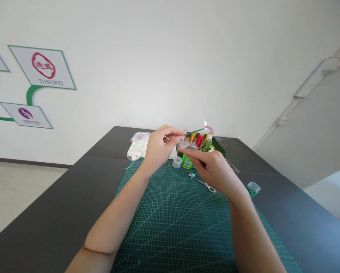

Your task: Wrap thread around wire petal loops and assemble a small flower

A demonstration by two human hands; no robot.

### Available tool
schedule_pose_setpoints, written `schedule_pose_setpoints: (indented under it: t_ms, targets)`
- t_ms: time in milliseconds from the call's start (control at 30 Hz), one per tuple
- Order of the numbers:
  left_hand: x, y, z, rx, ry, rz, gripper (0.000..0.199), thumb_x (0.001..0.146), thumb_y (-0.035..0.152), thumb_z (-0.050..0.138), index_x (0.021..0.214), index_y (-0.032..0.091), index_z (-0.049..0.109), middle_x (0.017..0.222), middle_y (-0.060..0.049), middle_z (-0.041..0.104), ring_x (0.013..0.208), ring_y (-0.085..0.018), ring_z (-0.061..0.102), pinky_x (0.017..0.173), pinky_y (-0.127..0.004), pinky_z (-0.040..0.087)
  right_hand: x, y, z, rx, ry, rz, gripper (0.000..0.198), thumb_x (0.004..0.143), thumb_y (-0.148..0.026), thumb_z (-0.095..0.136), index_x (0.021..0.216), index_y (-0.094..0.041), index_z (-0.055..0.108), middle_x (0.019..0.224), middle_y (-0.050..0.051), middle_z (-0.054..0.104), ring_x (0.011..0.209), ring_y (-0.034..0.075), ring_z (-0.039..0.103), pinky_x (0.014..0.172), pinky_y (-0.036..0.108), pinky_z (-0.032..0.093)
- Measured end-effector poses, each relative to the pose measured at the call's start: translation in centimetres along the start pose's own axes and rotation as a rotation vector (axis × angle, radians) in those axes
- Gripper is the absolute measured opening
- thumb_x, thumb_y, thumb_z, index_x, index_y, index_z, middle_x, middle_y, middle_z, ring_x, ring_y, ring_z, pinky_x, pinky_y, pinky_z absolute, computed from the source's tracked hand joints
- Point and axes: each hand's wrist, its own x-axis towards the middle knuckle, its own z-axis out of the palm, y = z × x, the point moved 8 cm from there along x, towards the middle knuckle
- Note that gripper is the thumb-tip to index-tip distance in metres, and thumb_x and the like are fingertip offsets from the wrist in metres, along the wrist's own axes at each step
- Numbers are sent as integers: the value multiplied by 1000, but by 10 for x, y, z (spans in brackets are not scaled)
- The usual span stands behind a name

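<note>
My left hand (160, 147) is raised above the far part of the cutting mat, its thumb and fingers pinched on the stem of an artificial flower. The thin green stem of the flower (195, 132) points right and ends in pale pink petals. A thin white piece also shows between the left fingers. Close by on the right, my right hand (215, 168) is closed, with thumb and forefinger stretched toward the left fingertips. Whatever they pinch, if anything, is too small to make out. Below the hands, white-handled scissors (210, 187) lie near a small pale blue piece (191, 175).
A green cutting mat (170, 223) covers the middle of the dark table (58, 201). Behind the hands stands a dark green box (219, 147) with colourful spools. Clear spools (177, 162), a green roll (187, 162), another spool (253, 187) and white packets (138, 146) lie around.
</note>
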Motion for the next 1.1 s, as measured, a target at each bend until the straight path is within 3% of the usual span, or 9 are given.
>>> schedule_pose_setpoints:
  t_ms: [200, 400, 667, 900, 1100]
  targets:
    - [-3, 5, 4, 66, -48, 33, 19, 87, 8, 64, 89, 20, 77, 93, -3, 75, 77, -13, 63, 68, -25, 49, 1, -3, 4, -67, -3, -19, 43, 99, -15, 49, 130, -24, 77, 68, 4, 75, 46, 11, 48, 55, 24, 35]
    - [-3, 2, 1, 49, -41, 0, 13, 88, 15, 65, 90, 20, 77, 92, -4, 77, 79, -15, 65, 69, -27, 50, 4, 8, 3, -155, 37, -21, 45, 96, -14, 49, 128, -27, 77, 79, 7, 80, 55, 14, 60, 58, 25, 38]
    - [0, -11, 2, -19, -50, -70, 11, 86, 16, 68, 90, 18, 78, 85, -4, 76, 67, -13, 61, 62, -26, 48, 7, 18, 9, -265, 30, -26, 47, 96, -13, 50, 132, -30, 75, 85, 8, 82, 64, 19, 66, 60, 28, 41]
    - [0, 1, -4, 178, -7, 63, 13, 87, 13, 65, 86, 20, 76, 87, -4, 74, 75, -15, 62, 69, -29, 49, 6, 9, 13, -296, 9, -67, 46, 97, -14, 48, 132, -27, 75, 79, 7, 80, 58, 16, 61, 56, 26, 32]
    - [0, 6, -1, 290, -45, 143, 15, 89, 10, 65, 86, 21, 75, 82, -2, 70, 74, -15, 61, 70, -29, 48, 2, 0, 14, -182, -21, -69, 44, 99, -15, 47, 131, -24, 75, 75, 6, 77, 53, 13, 54, 56, 26, 31]
